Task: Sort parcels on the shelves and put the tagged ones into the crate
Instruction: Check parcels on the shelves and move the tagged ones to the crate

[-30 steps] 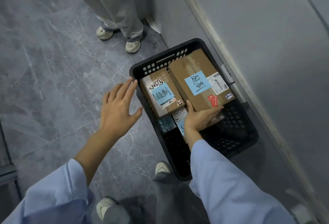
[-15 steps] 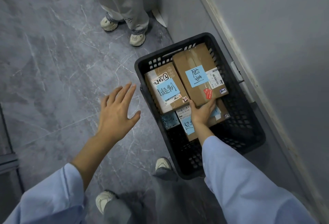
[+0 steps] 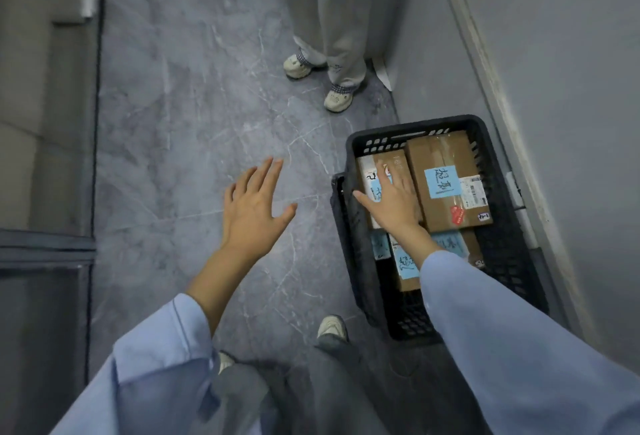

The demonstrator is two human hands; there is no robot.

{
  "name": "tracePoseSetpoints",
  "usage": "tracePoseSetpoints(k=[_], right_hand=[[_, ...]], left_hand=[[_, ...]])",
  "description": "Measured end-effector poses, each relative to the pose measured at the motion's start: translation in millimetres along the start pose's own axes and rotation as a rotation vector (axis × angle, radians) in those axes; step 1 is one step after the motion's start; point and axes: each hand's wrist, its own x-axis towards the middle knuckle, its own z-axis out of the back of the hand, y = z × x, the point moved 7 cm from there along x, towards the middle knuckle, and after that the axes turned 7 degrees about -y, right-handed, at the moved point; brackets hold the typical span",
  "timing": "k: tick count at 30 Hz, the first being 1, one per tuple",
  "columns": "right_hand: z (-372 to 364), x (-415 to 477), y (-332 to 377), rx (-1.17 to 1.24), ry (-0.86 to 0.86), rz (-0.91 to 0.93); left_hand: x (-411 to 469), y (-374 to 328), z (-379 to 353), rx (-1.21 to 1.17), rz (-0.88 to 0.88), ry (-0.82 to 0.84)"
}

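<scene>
Black perforated plastic crate (image 3: 503, 263): stands on the grey veined marble floor (image 3: 190, 123), right of centre, close beside the plain grey wall (image 3: 554, 54).

Contents, far end: two boxes side by side. On the right, a large brown cardboard parcel (image 3: 437, 154), taped along its top, bearing a square blue handwritten tag (image 3: 442, 182), a white printed label and a small red sticker. On the left, a smaller brown cardboard parcel (image 3: 395, 162), also carrying a blue tag and a white label, both partly covered. The two parcels touch along their long sides.

Contents, lower layer, nearer end: further cardboard parcels with blue tags (image 3: 406, 263), partly hidden by the boxes above and by the right forearm. Their number cannot be told.

Right hand (image 3: 391, 199): palm down, lying flat on the smaller parcel, fingers straight and spread, thumb pointing toward the crate's left wall. It grips nothing.

Left hand (image 3: 254, 206): held above the floor to the left of the crate, well apart from it, fingers wide and straight, holding nothing.

Both arms wear light blue sleeves (image 3: 502, 330).

Other: a second person stands at the far side in pale grey trousers (image 3: 332, 19) and cream clog shoes (image 3: 337, 99), just left of the wall.
</scene>
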Motion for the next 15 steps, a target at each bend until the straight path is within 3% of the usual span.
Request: tracePoseSetpoints(k=[7,15], right_hand=[[-17.8,-33.9,201.6,-0.120,0.211,0.392],[-45.1,-153.7,475.9,-0.161,0.254,0.902]], left_hand=[[-64.6,122.8,95.2,0.017,0.337,-0.127],[-198.5,273.5,246.9,0.109,0.716,-0.348]])
